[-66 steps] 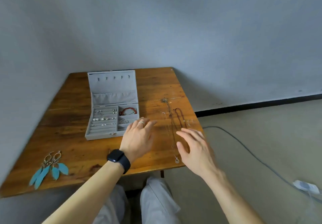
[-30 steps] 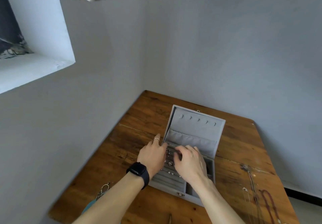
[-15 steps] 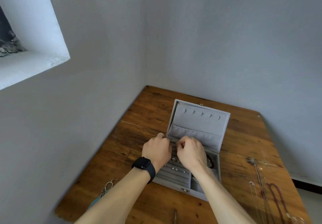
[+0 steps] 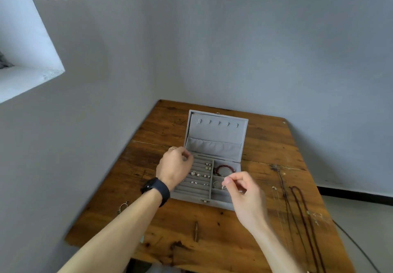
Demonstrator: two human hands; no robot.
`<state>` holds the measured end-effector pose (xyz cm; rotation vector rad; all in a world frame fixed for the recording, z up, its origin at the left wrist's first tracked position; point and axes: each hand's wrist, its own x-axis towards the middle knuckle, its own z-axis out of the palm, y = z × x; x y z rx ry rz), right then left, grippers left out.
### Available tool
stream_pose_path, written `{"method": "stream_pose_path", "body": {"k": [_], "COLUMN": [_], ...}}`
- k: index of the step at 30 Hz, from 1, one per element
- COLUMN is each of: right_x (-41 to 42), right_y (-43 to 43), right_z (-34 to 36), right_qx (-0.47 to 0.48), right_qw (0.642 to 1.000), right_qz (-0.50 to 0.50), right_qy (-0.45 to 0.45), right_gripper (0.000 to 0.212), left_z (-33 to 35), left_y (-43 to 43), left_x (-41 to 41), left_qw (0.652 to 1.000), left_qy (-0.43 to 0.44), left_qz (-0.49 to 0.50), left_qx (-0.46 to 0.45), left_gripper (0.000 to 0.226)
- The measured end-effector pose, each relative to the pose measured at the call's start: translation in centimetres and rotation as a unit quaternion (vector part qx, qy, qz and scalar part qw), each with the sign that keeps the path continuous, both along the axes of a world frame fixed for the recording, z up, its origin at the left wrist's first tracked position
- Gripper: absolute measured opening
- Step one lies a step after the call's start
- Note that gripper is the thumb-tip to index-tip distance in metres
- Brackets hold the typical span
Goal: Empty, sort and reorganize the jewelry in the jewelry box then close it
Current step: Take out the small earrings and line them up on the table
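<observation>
The grey jewelry box (image 4: 217, 136) lies open on the wooden table (image 4: 212, 236), lid tilted back. Its ring rolls carry several small silver earrings (image 4: 198, 173); a red bracelet (image 4: 225, 169) and a silver bangle (image 4: 215, 184) lie in the right compartments. My left hand (image 4: 175, 165), with a black watch on the wrist, hovers over the box's left rim with fingers curled; what they hold is hidden. My right hand (image 4: 244, 192) is above the box's front right corner, thumb and forefinger pinched on what looks like a small silver earring (image 4: 223, 186).
Thin chains (image 4: 278, 187) and a dark red bead necklace (image 4: 297, 209) lie stretched out on the table's right side. A metal earring hook (image 4: 123, 206) shows at the left table edge. Walls close off the back and left. A cable (image 4: 357, 245) runs over the floor on the right.
Both hands came from the table's front to the ring rolls, pinched there side by side, then parted. The right hand has drawn back to the right; the left stays at the box's left rim.
</observation>
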<state>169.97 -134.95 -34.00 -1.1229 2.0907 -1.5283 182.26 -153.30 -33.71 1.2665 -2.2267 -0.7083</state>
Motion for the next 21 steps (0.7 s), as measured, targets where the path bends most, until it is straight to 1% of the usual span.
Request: {"method": "stream_pose_path", "body": {"k": [3,6,12,18,21], "right_x": [1.6,3.9,7.3,9.5,10.1], "right_y": [2.0,3.6,4.6,4.9,4.9], "right_z": [-0.5,-1.5,-3.9,-5.0,-4.8], "right_qx": [-0.004,0.013,0.047,0.074,0.077], "right_qw": [1.0,0.999,0.998,0.996,0.996], "right_qz": [-0.003,0.018,0.039,0.05,0.048], "right_qy": [-0.016,-0.027,-0.031,-0.016,-0.011], "right_gripper": [0.008,0.013,0.014,0.015,0.014], "left_z": [0.5,0.1,-2.0,-2.9,-3.0], "left_y": [2.7,5.9,10.1,11.8,11.9], "left_x": [2.8,6.1,10.2,12.7,13.4], "left_qw": [0.996,0.986,0.974,0.954,0.959], "left_qy": [0.077,0.136,0.16,0.195,0.162], "left_qz": [0.014,0.008,-0.012,-0.016,-0.041], "left_qx": [0.034,0.095,0.163,0.228,0.228], "left_gripper": [0.013,0.012,0.011,0.008,0.018]}}
